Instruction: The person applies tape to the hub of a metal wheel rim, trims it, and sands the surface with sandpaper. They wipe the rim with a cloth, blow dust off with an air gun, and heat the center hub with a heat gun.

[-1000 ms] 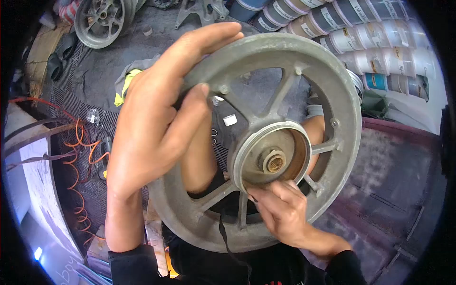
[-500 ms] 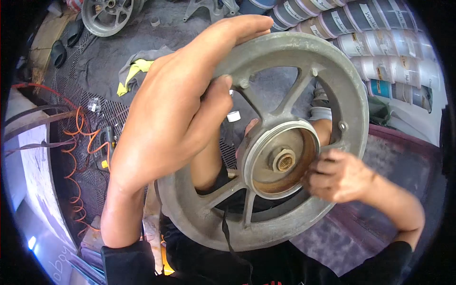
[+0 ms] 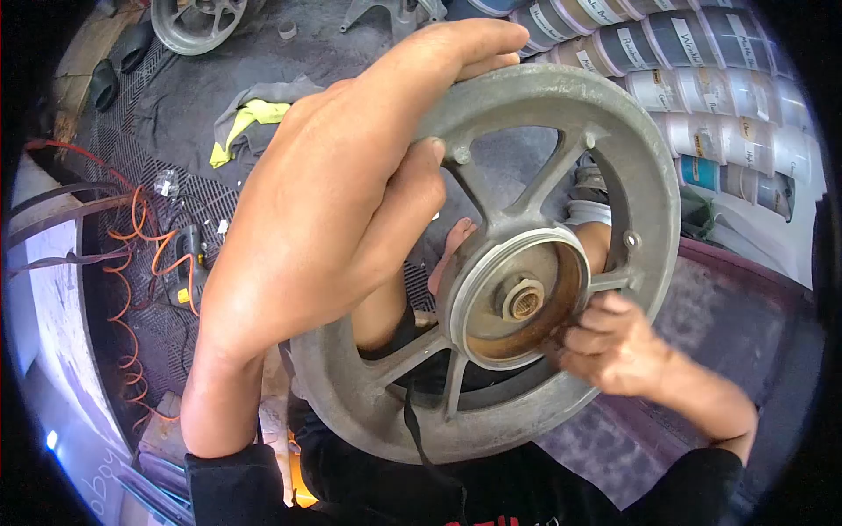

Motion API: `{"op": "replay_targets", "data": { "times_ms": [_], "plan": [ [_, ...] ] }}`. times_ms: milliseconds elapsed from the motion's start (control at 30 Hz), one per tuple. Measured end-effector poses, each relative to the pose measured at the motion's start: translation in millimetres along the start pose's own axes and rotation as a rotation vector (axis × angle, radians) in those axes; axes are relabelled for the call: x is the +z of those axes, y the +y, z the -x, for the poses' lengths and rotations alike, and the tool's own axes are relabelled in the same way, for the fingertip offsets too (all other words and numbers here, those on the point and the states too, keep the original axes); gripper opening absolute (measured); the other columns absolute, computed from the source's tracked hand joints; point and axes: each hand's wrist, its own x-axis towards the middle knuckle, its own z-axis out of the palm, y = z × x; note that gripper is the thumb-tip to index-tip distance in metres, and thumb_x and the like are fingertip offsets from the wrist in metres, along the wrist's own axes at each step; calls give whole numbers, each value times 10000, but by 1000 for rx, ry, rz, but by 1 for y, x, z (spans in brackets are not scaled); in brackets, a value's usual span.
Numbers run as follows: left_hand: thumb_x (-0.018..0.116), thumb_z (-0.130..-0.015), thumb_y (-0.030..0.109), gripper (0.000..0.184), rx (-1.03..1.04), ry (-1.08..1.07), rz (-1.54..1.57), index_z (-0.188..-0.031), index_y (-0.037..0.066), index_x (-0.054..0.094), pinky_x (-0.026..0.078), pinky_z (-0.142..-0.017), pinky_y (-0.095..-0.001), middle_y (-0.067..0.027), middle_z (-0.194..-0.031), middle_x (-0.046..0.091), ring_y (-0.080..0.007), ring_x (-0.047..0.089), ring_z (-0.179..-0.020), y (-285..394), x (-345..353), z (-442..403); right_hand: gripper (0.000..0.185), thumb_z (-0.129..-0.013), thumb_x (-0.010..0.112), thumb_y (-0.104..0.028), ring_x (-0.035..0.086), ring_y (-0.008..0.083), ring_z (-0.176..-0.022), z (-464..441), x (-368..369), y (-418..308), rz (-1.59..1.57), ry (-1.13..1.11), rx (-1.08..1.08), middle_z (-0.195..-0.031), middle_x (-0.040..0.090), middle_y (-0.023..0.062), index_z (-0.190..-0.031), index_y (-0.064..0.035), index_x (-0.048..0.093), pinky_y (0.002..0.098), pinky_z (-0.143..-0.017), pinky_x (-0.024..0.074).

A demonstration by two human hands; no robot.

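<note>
A grey spoked metal wheel (image 3: 633, 158) stands tilted in front of my body, with a round hub (image 3: 478, 329) at its centre and brown staining inside the hub. My left hand (image 3: 333, 193) grips the upper left of the rim, fingers over the top edge and thumb on the near side. At the hub's lower right edge, my right hand (image 3: 610, 346) is closed, its fingers curled and slightly blurred. Whatever those fingers hold, if anything, is hidden. A dark strap (image 3: 412, 421) hangs over the lower rim.
Labelled tubs (image 3: 684, 44) are stacked at the upper right. Another wheel (image 3: 197, 26) lies at the upper left. A grey and yellow cloth (image 3: 250, 123) is on the floor, and an orange coiled hose (image 3: 132, 324) runs down the left. A dark red-edged surface (image 3: 737, 272) is at right.
My right hand has moved from the hub's bottom edge round to its lower right side. The wheel and my left hand have shifted slightly right in view.
</note>
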Motion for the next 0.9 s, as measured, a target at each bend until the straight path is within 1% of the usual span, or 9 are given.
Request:
{"op": "replay_targets", "data": {
  "times_ms": [233,267,400,500,600,700,767,833,900],
  "plan": [
    [396,-761,-151,663,-27,11,9,-1418,-71,395,367,-1117,-373,-236,-1368,537,-285,508,-1317,8,4,-2,346,-641,740,-67,598,184,-712,-35,43,-88,-359,444,592,-806,678,27,-987,-81,756,328,-660,435],
    [397,-762,-150,662,-21,8,9,-1419,-71,394,367,-1117,-373,-237,-1368,537,-285,509,-1317,7,3,-1,376,-618,750,9,603,214,-707,-47,44,-93,-412,528,632,-798,667,54,-987,-63,750,334,-660,441],
    [400,-767,-146,662,-7,3,23,-1424,-69,387,368,-1115,-374,-238,-1369,537,-285,511,-1314,2,1,2,309,-690,729,-21,572,197,-628,-80,47,-97,-476,748,738,-767,650,28,-997,-62,744,320,-603,415],
    [403,-770,-143,661,-3,-1,34,-1427,-68,382,368,-1115,-374,-239,-1369,536,-285,512,-1312,1,-1,4,310,-696,725,-49,569,172,-620,-73,48,-98,-439,708,707,-789,664,21,-1004,-69,747,313,-608,416],
    [405,-774,-140,661,8,11,47,-1430,-67,377,369,-1114,-375,-240,-1369,536,-286,513,-1310,0,-3,6,282,-703,705,-97,560,134,-605,-45,47,-85,-300,551,510,-735,635,-10,-981,-92,751,304,-598,413],
    [408,-777,-137,661,24,22,59,-1433,-66,372,369,-1113,-375,-241,-1369,536,-286,514,-1308,-4,-3,4,258,-693,678,-157,555,96,-626,-9,36,-44,-185,294,186,-706,589,-48,-938,-123,752,290,-626,415],
    [409,-779,-135,661,31,27,55,-1435,-65,369,370,-1112,-375,-242,-1370,536,-286,515,-1307,-5,-2,3,216,-665,664,-197,560,88,-682,-6,11,-6,-69,121,-43,-734,564,-65,-862,-144,737,281,-675,413],
    [411,-782,-133,661,33,32,55,-1437,-64,365,370,-1112,-375,-242,-1370,536,-286,516,-1306,-8,-1,3,181,-645,650,-223,568,85,-768,-9,-17,26,34,-126,-202,-801,581,-71,-801,-158,713,281,-745,408],
    [413,-784,-131,661,33,29,60,-1439,-63,362,370,-1111,-376,-243,-1370,535,-286,517,-1304,-10,-1,3,115,-655,621,-240,564,113,-820,-26,-41,45,169,-256,-327,-790,571,-53,-705,-149,670,280,-820,402]
  ]
}}
